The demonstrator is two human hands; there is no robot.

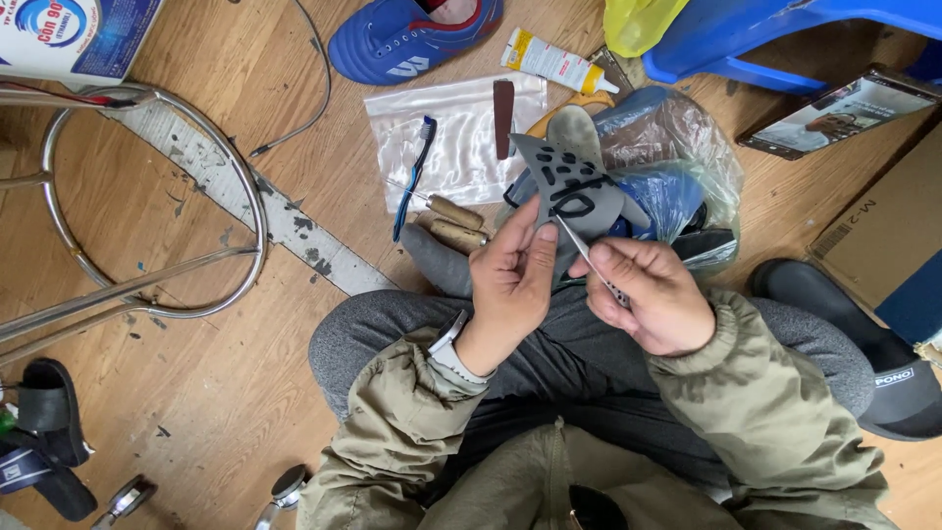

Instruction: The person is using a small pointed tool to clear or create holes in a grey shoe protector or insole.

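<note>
The person sits cross-legged on a wooden floor (245, 393), seen from above. The left hand (510, 285) grips the lower edge of a grey shoe upper piece (574, 186), thumb on the near face and fingers behind it. The piece has dark cut-out markings and is held upright above the lap, its pointed top toward the far side. The right hand (653, 294) is closed around a thin metal tool (589, 257), pinched between thumb and forefinger. The tool's tip touches the lower right edge of the grey piece.

Directly beyond the hands lies a crumpled plastic bag (687, 157) with blue material inside; the grey piece overlaps it in view. Left of the bag, a clear plastic pouch (451, 137) lies flat on the floor. A blue toothbrush (414, 177) crosses its left edge, and a brown strip (503, 118) rests on its right edge. Two wooden-handled tools (453, 224) lie just below the pouch, near the left hand. A glue tube (557, 61) and a blue shoe (412, 37) lie at the far edge.

To the left, a metal stool frame (157, 196) rings an open patch of floor. The floor between the frame and the left knee is bare. To the right, a black slipper (863, 344) lies against the right knee, with a cardboard box (888, 231) beyond it, closing that side. A blue plastic chair (785, 34) stands at the far right.
</note>
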